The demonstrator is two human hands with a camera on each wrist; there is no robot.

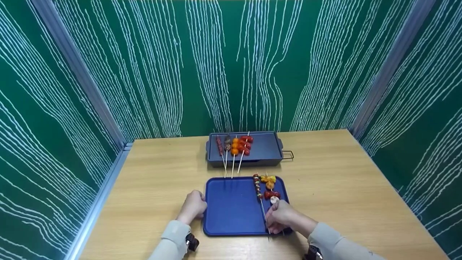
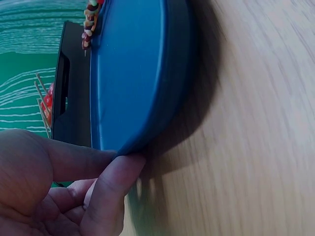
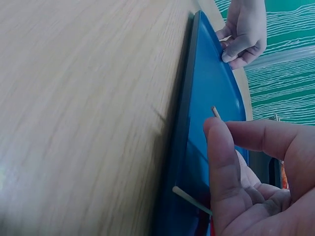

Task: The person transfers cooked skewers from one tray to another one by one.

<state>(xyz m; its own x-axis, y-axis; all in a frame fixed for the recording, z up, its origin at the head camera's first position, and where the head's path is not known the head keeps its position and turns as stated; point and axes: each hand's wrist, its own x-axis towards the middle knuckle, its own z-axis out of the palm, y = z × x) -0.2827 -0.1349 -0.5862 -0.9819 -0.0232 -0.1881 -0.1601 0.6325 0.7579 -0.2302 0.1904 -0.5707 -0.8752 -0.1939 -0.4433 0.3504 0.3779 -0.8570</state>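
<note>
My left hand (image 1: 193,205) pinches the left rim of a blue tray (image 1: 231,207) between thumb and finger. Over the tray's front right corner, my right hand (image 1: 283,216) pinches the lower end of a thin skewer stick (image 3: 215,112). That skewer's threaded red, green and pale pieces (image 1: 257,186) lie toward the back of the tray. Just right of it rests a second skewer with yellow, red and white pieces (image 1: 270,185); the right hand hides part of it. One more stick end (image 3: 189,199) sticks out below my right hand in the right wrist view.
Behind the tray stands a dark grill box (image 1: 265,146) with a wire handle (image 1: 288,155) on its right. Several skewers lie on its left half, including orange balls (image 1: 235,146) and red pieces (image 1: 245,145), their sticks overhanging the front. Green patterned walls surround the wooden table (image 1: 335,187).
</note>
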